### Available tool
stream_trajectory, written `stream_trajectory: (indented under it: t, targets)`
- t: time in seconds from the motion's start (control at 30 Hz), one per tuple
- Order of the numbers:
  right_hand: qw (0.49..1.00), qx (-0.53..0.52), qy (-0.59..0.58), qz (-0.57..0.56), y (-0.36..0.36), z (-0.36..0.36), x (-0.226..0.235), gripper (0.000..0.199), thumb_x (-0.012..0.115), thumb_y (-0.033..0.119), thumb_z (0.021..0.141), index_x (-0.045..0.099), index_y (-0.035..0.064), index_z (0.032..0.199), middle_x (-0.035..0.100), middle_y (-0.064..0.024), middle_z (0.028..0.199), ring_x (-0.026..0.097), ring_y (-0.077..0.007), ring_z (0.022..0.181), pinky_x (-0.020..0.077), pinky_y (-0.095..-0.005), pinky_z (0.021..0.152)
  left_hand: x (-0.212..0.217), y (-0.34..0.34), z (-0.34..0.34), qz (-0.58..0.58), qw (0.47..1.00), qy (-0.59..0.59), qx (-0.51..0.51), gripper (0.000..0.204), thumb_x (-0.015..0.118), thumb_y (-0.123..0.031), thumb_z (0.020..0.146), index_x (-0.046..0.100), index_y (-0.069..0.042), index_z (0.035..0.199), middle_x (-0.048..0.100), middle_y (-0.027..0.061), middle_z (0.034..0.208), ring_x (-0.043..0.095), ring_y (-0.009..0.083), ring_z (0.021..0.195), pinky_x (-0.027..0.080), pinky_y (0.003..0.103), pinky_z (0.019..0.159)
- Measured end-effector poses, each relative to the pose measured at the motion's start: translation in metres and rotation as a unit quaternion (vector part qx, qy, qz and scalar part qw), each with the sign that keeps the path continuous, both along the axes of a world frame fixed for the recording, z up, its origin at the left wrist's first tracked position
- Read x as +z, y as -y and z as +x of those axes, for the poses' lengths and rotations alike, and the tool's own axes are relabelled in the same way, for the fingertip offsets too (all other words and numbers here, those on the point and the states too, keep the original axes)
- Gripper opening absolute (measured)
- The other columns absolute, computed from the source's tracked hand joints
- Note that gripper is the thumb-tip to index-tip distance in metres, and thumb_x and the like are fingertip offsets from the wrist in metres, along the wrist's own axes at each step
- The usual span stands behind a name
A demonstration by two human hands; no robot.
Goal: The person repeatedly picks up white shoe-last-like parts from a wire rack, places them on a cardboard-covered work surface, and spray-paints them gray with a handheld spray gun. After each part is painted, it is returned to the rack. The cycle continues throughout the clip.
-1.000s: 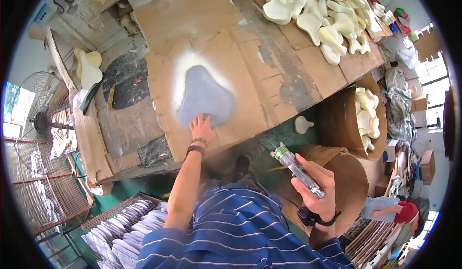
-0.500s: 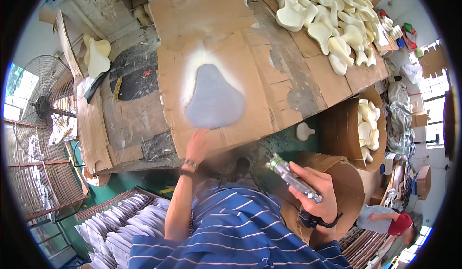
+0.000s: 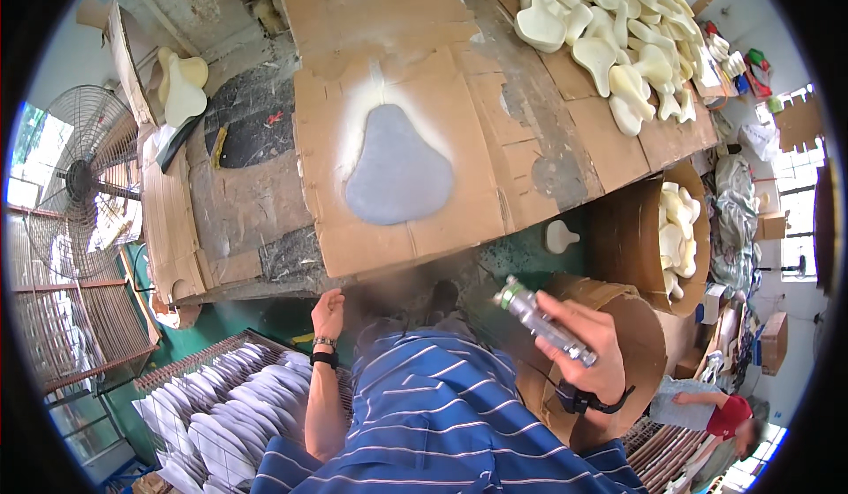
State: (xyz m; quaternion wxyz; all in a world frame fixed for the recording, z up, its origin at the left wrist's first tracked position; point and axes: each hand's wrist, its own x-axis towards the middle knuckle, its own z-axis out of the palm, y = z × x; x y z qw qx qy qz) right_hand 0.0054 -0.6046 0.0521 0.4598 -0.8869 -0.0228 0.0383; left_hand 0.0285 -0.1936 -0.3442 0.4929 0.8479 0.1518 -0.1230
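On the cardboard-covered table lies a grey, bell-shaped saddle cover piece (image 3: 397, 171), its narrow end pointing away from me. Pale overspray rings it on the cardboard (image 3: 468, 220). My right hand (image 3: 592, 344) is wrapped round a metal spray gun (image 3: 548, 326) with a green ring near its tip, held off the table's front edge at right. My left hand (image 3: 328, 317) hangs just in front of the table edge, fingers curled together with no object showing in them. It touches neither the table nor the grey piece.
Cream foam saddle shapes (image 3: 618, 43) are heaped at the far right. More fill a round cardboard drum (image 3: 605, 229); another drum (image 3: 636, 344) stands nearer. White pieces (image 3: 221, 414) sit on a rack at lower left. A wire fan (image 3: 81, 180) stands left; a person (image 3: 707, 410) is at right.
My left hand has drawn back from beside the grey piece, off the cardboard toward my body, its fingers now curled. The spray gun has shifted slightly right, still in my right hand.
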Motion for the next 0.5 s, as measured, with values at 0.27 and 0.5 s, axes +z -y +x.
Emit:
stream_trajectory:
  t: [0.27,0.5]
  targets:
    - [0.999,-0.045,-0.015,-0.022,0.013,-0.014,0.003,0.051,0.074,-0.005,0.075,0.065,-0.0023,0.125,0.068,-0.0174,0.089,0.066,-0.0280,0.074,0.0506,-0.0308,0.069,-0.007,0.010,-0.004,0.031,0.999,-0.002,-0.024,0.032,0.058,0.000,0.086,0.068,-0.008,0.115,0.076,0.0096,0.096,0.073,0.0222,0.091,0.056,0.032,0.083]
    - [0.995,-0.089,0.039,0.005,0.011,-0.017,-0.006,0.052,0.074,-0.006,0.075,0.064,-0.0022,0.126,0.066,-0.0157,0.086,0.062,-0.0251,0.067,0.0485,-0.0309,0.064,-0.021,0.004,-0.015,0.050,0.998,-0.017,-0.039,0.032,0.059,-0.002,0.085,0.068,-0.009,0.115,0.076,0.0092,0.096,0.073,0.0226,0.091,0.057,0.034,0.083]
